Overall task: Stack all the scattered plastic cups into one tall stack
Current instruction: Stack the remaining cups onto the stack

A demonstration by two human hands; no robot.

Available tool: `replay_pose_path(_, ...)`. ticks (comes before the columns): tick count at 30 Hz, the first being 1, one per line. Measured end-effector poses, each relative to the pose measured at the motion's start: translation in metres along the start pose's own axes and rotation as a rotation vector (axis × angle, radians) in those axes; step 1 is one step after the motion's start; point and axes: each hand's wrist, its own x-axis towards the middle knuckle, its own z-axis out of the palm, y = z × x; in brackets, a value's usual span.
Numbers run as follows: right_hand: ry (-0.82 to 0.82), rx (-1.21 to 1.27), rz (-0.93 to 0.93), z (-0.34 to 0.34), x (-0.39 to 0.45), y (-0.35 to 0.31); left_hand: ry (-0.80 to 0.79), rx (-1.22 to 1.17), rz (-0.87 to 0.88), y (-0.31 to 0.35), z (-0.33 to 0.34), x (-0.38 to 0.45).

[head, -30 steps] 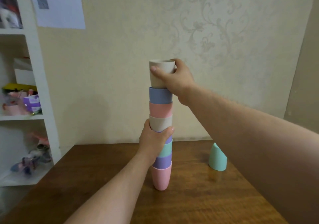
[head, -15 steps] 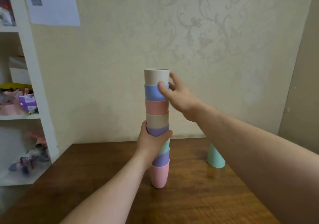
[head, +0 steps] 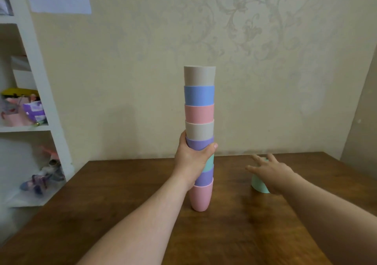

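Observation:
A tall stack of plastic cups [head: 199,109] stands upright on the brown wooden table [head: 126,203], with a beige cup on top and a pink one at the bottom. My left hand [head: 191,160] is wrapped around the stack's middle, at the purple and green cups. A single mint green cup [head: 258,184] stands upside down on the table to the right. My right hand [head: 269,169] hovers over it with fingers spread, hiding most of it; I cannot tell whether it touches the cup.
A white shelf unit [head: 36,93] with toys and boxes stands at the left, beside the table's left edge. The wallpapered wall [head: 265,60] runs right behind the table's far edge.
My right hand let go of the beige top cup, now seated on the stack, and dropped down to the right over the mint green cup. My left hand stayed on the stack.

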Motion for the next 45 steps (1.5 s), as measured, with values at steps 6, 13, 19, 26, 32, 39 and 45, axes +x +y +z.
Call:
replay_pose_path(6,0.113,-0.105,0.13,0.014,-0.011,-0.003,0.002,-0.019,-0.009,0.0,-0.001,-0.002)
replay_pose_path(13,0.116,0.184,0.409,0.022,-0.032,0.01,0.002,-0.027,-0.02,0.002,-0.003,-0.004)
replay_pose_path(19,0.301,1.309,0.591,0.013,-0.035,0.001,-0.007,-0.051,-0.026,0.007,-0.002,-0.007)
replay_pose_path(26,0.837,2.048,0.086,-0.197,-0.039,-0.002,-0.006,-0.039,-0.027,0.007,-0.001,-0.01)
replay_pose_path(32,0.948,1.819,-0.213,-0.334,-0.068,-0.023,-0.017,-0.02,-0.036,0.009,-0.004,-0.012)
replay_pose_path(39,0.812,1.639,-0.101,-0.318,-0.039,-0.054,-0.04,0.026,-0.05,0.012,-0.005,-0.013)
replay_pose_path(45,0.623,1.741,-0.113,-0.279,-0.028,-0.072,-0.065,0.017,-0.03,0.011,-0.006,-0.011)
